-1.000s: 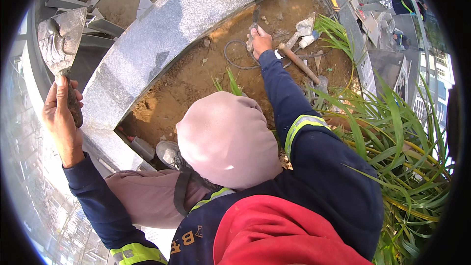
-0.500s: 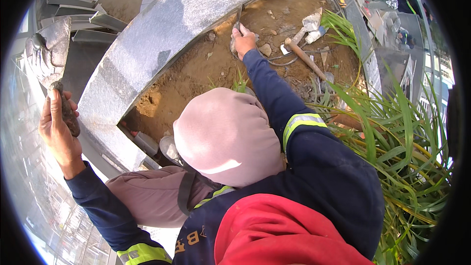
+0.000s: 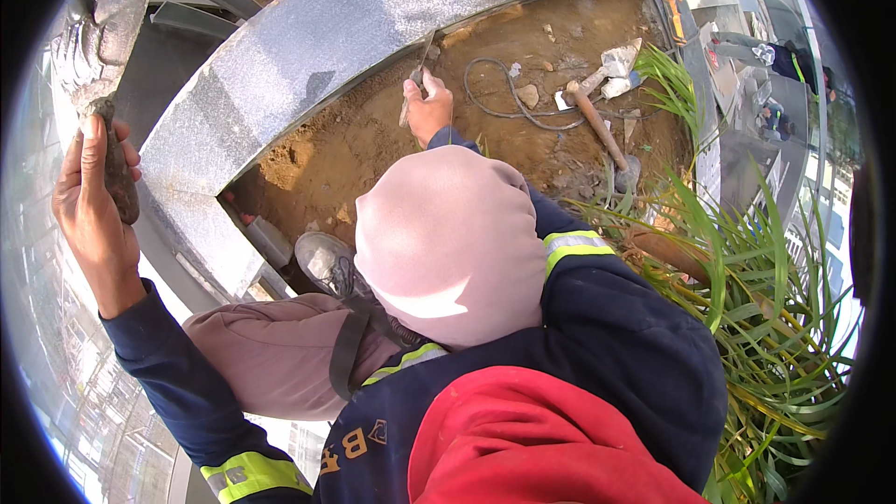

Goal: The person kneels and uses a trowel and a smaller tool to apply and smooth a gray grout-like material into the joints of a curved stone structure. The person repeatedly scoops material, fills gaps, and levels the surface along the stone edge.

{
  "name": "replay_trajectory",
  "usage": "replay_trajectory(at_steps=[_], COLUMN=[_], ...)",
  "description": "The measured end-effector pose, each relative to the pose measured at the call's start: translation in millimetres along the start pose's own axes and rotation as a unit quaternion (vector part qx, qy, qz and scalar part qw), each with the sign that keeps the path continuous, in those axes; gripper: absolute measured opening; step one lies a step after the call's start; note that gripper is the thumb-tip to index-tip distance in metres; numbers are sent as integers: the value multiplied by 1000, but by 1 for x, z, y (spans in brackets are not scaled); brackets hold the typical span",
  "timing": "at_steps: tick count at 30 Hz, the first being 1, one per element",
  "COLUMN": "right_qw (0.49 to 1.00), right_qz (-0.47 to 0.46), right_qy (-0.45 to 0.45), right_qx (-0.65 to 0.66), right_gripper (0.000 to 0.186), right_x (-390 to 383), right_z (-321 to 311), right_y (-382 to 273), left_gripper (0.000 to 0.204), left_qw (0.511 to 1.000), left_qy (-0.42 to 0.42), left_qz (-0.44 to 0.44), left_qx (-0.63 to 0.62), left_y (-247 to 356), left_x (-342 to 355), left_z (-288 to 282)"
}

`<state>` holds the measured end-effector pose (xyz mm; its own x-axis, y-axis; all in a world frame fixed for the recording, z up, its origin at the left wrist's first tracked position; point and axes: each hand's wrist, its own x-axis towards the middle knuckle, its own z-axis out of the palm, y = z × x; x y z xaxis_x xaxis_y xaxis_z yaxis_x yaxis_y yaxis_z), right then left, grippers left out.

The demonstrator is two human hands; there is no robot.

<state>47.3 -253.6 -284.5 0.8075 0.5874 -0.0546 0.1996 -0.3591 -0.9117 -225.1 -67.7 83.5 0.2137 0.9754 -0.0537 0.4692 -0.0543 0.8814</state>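
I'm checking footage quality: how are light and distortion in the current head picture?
Head view: sun and shadow patch the stone ledge; head view: background looks washed out beyond the left hand; head view: pink trouser knee catches a bright patch; head view: fisheye bowing, black corners.

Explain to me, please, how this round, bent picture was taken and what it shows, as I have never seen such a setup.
There is no robot: a person works bare-handed, wearing two fisheye cameras. This is the left one's downward view, and its lens bends straight edges. The left hand holds up a broad trowel bearing grey paste. The right hand grips a narrow-bladed tool near the inner edge of a curved grey stone kerb. Inside the kerb, on soil, lie a looped cable and what looks like a wooden-handled hammer. The pale central shape appears to be the person's bent knee.
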Motion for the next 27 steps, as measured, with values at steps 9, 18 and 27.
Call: replay_trajectory(at_steps=[9, 18, 27], right_qw=[995, 954, 891], right_qz=[80, 201, 275], right_qy=[-44, -135, -102], right_qx=[43, 179, 345], right_gripper=[50, 55, 44], right_x=[-39, -57, -42], right_z=[40, 38, 26], right_y=[-25, -56, -74], left_gripper=[35, 41, 42], left_qw=[1000, 1000, 1000], left_qy=[-1, -8, 0], left_qz=[0, -1, 10], left_qx=[-28, -3, 3], left_y=[-5, -8, -5], left_x=[3, 5, -1], left_z=[-7, -9, -10])
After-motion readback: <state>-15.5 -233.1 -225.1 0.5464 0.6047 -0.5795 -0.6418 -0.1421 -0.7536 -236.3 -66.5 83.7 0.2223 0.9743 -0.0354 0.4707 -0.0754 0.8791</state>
